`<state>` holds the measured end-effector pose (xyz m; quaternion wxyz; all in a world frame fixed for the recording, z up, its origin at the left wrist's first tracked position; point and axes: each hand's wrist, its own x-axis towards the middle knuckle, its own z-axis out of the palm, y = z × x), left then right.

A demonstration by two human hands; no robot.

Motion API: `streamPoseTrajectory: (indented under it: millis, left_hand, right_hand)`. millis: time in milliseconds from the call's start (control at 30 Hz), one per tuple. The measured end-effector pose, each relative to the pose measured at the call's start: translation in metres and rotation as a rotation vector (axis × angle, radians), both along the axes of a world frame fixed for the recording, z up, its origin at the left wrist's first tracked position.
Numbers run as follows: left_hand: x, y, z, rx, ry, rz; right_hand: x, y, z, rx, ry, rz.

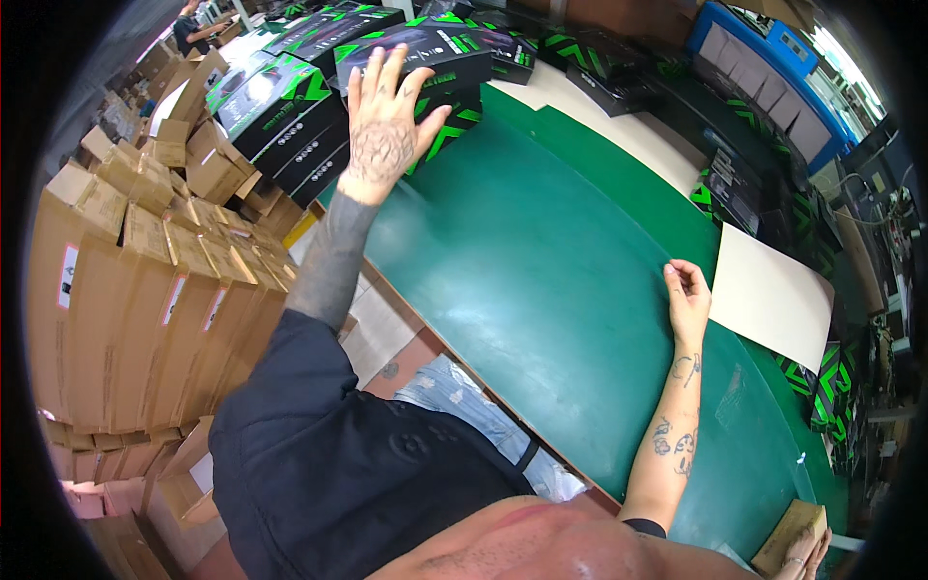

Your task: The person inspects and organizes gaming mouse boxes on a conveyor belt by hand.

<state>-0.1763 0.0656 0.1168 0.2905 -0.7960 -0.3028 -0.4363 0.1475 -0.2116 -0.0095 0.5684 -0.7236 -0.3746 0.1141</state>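
Note:
My left hand point(384, 135), tattooed on its back, reaches to the far left with its fingers spread. It lies on or just over the near edge of a black-and-green printed box point(416, 48) on top of a stack; I cannot tell how firmly it touches. Over the green tabletop point(522, 290), my right hand point(687, 290) has its fingers curled in and the thumb close against them. No object shows in it. Right of that hand lies a flat cream-coloured sheet point(773, 295).
More black-and-green boxes point(275, 106) are stacked at the far left, others along the right side. Brown cartons point(145, 319) pile up on the left. Another person's hand point(802, 556) touches a small brown box point(788, 532) at lower right. A blue-framed rack point(764, 82) stands far right.

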Motion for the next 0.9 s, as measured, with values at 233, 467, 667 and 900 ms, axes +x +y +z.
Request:
streamPoseTrajectory:
  millis: [233,467,667,900]
  left_hand:
    - [-0.003,0.033,0.028,0.13,0.171,0.177]
    - [0.014,0.078,0.03,0.048,0.298,0.299]
    - [0.006,0.087,0.023,0.102,0.364,0.307]
    - [0.125,-0.021,0.009,-0.675,0.203,-0.721]
  right_hand:
    - [-0.019,0.014,0.015,-0.157,-0.175,-0.006]
    - [0.03,0.052,0.023,-0.374,-0.755,-0.29]
    - [0.12,0.095,0.052,-0.825,-0.644,-0.603]
    - [0.158,0.08,0.055,-0.706,-0.157,-0.568]
